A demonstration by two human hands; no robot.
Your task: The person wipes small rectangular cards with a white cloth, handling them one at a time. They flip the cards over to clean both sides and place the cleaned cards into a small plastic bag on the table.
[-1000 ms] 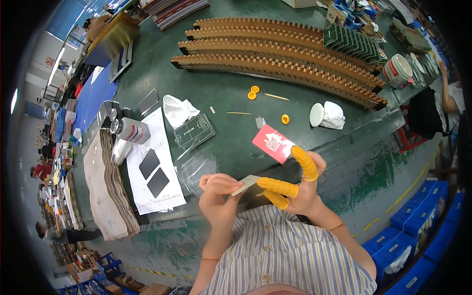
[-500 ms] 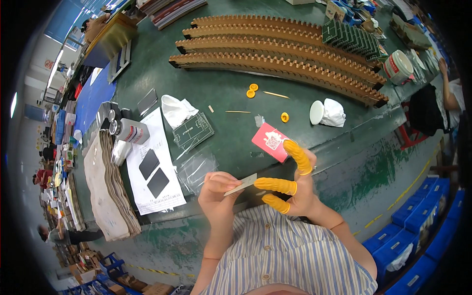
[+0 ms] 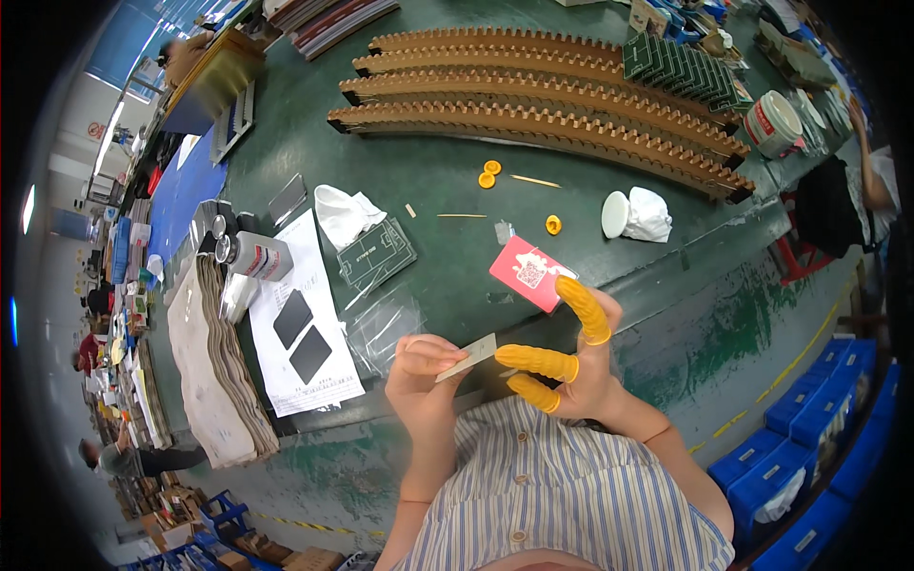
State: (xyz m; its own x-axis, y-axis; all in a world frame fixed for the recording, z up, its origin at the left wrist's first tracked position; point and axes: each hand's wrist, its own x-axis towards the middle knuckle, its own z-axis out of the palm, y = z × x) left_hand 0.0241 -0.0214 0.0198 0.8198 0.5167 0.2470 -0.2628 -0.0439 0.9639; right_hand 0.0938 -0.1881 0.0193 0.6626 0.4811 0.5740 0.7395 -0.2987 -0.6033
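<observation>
Close in front of my striped shirt, my left hand [image 3: 426, 373] pinches a small flat grey-green plate [image 3: 467, 357] between thumb and fingers, tilted. My right hand [image 3: 581, 366] wears yellow finger cots on several digits. Its fingers are stretched and apart, one raised higher than the others, and a covered tip meets or nearly meets the plate's right edge. A tiny pale patch shows between the two lower covered digits; I cannot make out what it is. Just beyond the raised finger lies a pink-red card [image 3: 526, 273] with a printed square code.
Long brown slotted racks [image 3: 543, 119] span the back, with green boards [image 3: 681, 71] at their right. Loose finger cots [image 3: 488, 173], wooden sticks [image 3: 462, 215] and a white round lid [image 3: 615, 216] lie mid-table. Leftward are a green board [image 3: 378, 255], paper [image 3: 328, 366], a bottle [image 3: 259, 255] and stacked cloths [image 3: 214, 371].
Both hands keep nearly the same pose around the plate. The whole view has shifted very slightly.
</observation>
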